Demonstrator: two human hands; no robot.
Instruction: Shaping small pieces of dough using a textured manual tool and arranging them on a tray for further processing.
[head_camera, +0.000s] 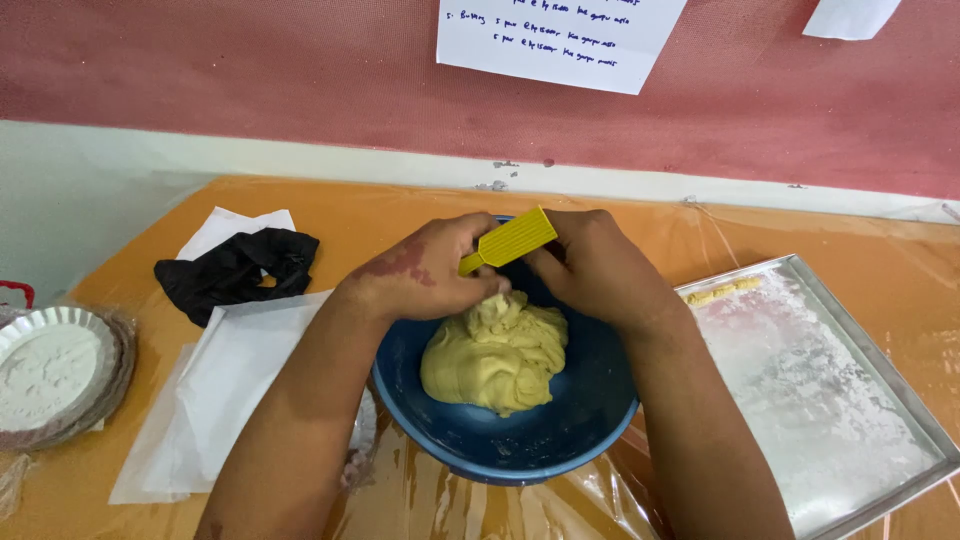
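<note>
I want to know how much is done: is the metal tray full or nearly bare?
Nearly bare. The floured metal tray holds only one short strip of shaped dough at its far corner.

Kitchen: dough bowl (505, 440), floured tray (830, 400)

Blue bowl (510, 440) central on the surface, both hands and a yellow ridged tool (510, 240) crowding its far rim, floured metal tray (850, 420) blocking right of the bowl, white paper (230, 390), black cloth (235, 272) and flour plate (50, 370) filling its left, open orange strip behind the bowl toward the wall
</note>
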